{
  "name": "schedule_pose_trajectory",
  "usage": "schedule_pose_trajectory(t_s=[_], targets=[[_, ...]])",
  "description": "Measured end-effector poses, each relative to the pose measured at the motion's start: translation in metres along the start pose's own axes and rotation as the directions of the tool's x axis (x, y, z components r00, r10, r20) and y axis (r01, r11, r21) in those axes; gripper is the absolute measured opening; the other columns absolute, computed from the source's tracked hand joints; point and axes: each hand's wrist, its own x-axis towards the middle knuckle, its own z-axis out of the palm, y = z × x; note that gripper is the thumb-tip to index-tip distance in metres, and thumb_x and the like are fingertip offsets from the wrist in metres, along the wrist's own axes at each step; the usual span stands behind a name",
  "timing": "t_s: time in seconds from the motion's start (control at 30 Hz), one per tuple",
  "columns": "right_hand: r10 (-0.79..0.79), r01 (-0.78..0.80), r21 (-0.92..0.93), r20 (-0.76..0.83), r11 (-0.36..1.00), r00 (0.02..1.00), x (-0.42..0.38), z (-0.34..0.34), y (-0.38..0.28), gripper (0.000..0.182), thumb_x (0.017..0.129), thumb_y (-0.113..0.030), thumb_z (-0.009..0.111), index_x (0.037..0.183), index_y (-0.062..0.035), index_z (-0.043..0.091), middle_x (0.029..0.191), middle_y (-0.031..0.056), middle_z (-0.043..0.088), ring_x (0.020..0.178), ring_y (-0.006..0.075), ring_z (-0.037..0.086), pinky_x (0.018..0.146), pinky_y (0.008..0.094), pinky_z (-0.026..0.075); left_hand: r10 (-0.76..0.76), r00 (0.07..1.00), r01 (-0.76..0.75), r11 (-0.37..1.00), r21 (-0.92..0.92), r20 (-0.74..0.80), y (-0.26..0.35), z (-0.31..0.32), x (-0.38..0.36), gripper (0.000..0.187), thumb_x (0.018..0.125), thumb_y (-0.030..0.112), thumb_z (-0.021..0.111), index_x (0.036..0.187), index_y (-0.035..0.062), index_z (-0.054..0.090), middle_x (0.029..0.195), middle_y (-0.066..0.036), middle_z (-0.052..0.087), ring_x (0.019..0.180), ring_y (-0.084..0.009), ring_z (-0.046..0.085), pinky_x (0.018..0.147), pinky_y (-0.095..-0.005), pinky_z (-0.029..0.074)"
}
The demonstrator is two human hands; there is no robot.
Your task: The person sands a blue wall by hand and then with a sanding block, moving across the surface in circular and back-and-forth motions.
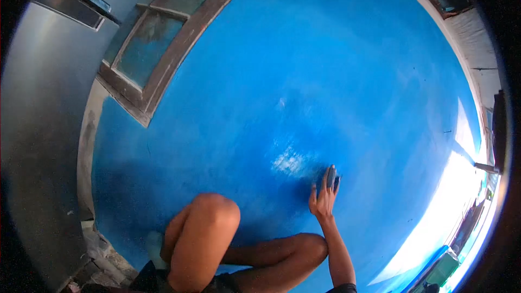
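Note:
My right hand (324,195) reaches up against a glossy blue painted wall (336,76). A small dark grey piece (331,177) shows at its fingers, pressed to the wall; its exact kind is too small to make out. Just left of the fingers, a bright whitish shine lies on the blue paint. My left hand is out of sight. My bent knees (214,209) are drawn up close to the wall, below and left of the right hand.
A weathered wooden window frame (146,100) borders the wall at upper left, beside a grey metallic surface (43,130). Rubble (108,260) lies at lower left, near a pale teal object (155,247). Sunlight and a green object (442,268) are at lower right.

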Motion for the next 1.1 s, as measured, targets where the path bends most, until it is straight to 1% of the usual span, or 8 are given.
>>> schedule_pose_trajectory(t_s=[0.13, 0.23, 0.43, 0.5, 0.63, 0.8, 0.9, 1.1], targets=[[-0.020, 0.022, -0.093, 0.022, 0.995, 1.000, -0.006, 0.014, 0.001, 0.067, 0.095, -0.029, 0.046, 0.150, 0.0047, 0.029, 0.158, 0.0251, 0.026, 0.147, 0.0425, 0.020, 0.119, 0.0605, 0.006, -0.045, 0.994, 0.029, 0.987, -0.159, -0.099, -0.049, 0.025, 0.028, 0.065, 0.089, 0.050, 0.065, 0.139, 0.0090, 0.054, 0.138, -0.018, 0.056, 0.127, -0.0329, 0.052, 0.108, -0.0483, 0.039], [-0.008, 0.014, -0.105, 0.058, 0.994, 0.998, -0.015, 0.017, 0.000, 0.066, 0.095, -0.029, 0.046, 0.150, 0.0041, 0.031, 0.158, 0.0227, 0.027, 0.148, 0.0412, 0.021, 0.119, 0.0604, 0.005, -0.072, 0.989, 0.069, 0.997, -0.033, -0.127, -0.048, 0.015, 0.023, 0.060, 0.093, 0.049, 0.061, 0.136, 0.0076, 0.056, 0.133, -0.019, 0.059, 0.124, -0.0339, 0.055, 0.105, -0.0475, 0.041], [-0.030, 0.035, -0.110, 0.045, 0.993, 0.999, -0.010, 0.016, 0.003, 0.064, 0.095, -0.029, 0.045, 0.149, 0.0047, 0.034, 0.157, 0.0234, 0.029, 0.147, 0.0405, 0.022, 0.118, 0.0610, 0.005, 0.320, 0.882, -0.341, 0.940, 0.000, -0.345, -0.057, 0.015, 0.036, 0.047, 0.095, 0.043, 0.062, 0.125, 0.0067, 0.063, 0.117, -0.018, 0.067, 0.108, -0.0300, 0.064, 0.094, -0.0444, 0.049], [-0.046, 0.049, -0.062, 0.037, 0.997, 0.998, -0.011, 0.010, -0.004, 0.064, 0.095, -0.029, 0.044, 0.149, 0.0045, 0.034, 0.156, 0.0237, 0.030, 0.147, 0.0409, 0.023, 0.118, 0.0608, 0.006, 0.113, 0.989, -0.116, 0.993, -0.026, -0.093, -0.056, 0.019, 0.033, 0.049, 0.100, 0.046, 0.052, 0.128, 0.0065, 0.060, 0.130, -0.016, 0.062, 0.122, -0.0339, 0.057, 0.107, -0.0476, 0.042], [-0.052, 0.057, -0.100, 0.053, 0.993, 0.997, -0.010, 0.014, 0.005, 0.064, 0.094, -0.029, 0.044, 0.149, 0.0026, 0.035, 0.156, 0.0230, 0.032, 0.145, 0.0415, 0.027, 0.119, 0.0600, 0.009, 0.170, 0.981, -0.151, 0.971, 0.184, -0.092, -0.086, 0.022, 0.059, 0.048, 0.100, 0.045, 0.053, 0.130, 0.0093, 0.062, 0.130, -0.017, 0.062, 0.122, -0.0334, 0.057, 0.107, -0.0475, 0.043], [-0.054, 0.065, -0.134, 0.088, 0.989, 0.995, -0.017, 0.013, 0.011, 0.064, 0.094, -0.030, 0.042, 0.150, -0.0005, 0.035, 0.154, 0.0222, 0.035, 0.144, 0.0413, 0.029, 0.119, 0.0594, 0.011, 0.062, 0.997, -0.057, 0.991, -0.121, 0.039, -0.066, 0.013, 0.040, 0.043, 0.099, 0.046, 0.054, 0.130, 0.0175, 0.063, 0.134, -0.013, 0.061, 0.123, -0.0326, 0.058, 0.107, -0.0459, 0.042], [-0.084, 0.090, -0.148, 0.047, 0.985, 0.995, -0.016, 0.021, 0.012, 0.063, 0.094, -0.029, 0.042, 0.151, -0.0017, 0.035, 0.156, 0.0205, 0.033, 0.145, 0.0405, 0.027, 0.119, 0.0589, 0.011, 0.220, 0.972, -0.219, 0.975, 0.019, -0.084, -0.065, 0.019, 0.040, 0.049, 0.098, 0.046, 0.055, 0.135, 0.0156, 0.059, 0.128, -0.016, 0.064, 0.106, -0.0323, 0.066, 0.097, -0.0459, 0.049], [-0.107, 0.148, -0.198, 0.201, 0.969, 0.974, -0.020, 0.008, 0.023, 0.063, 0.097, -0.031, 0.040, 0.153, -0.0041, 0.031, 0.159, 0.0187, 0.027, 0.149, 0.0368, 0.019, 0.121, 0.0560, 0.004, 0.224, 0.971, -0.222, 0.975, 0.030, -0.087, -0.045, 0.009, 0.041, 0.048, 0.096, 0.043, 0.058, 0.131, 0.0103, 0.062, 0.124, -0.018, 0.065, 0.105, -0.0350, 0.066, 0.096, -0.0454, 0.050]])
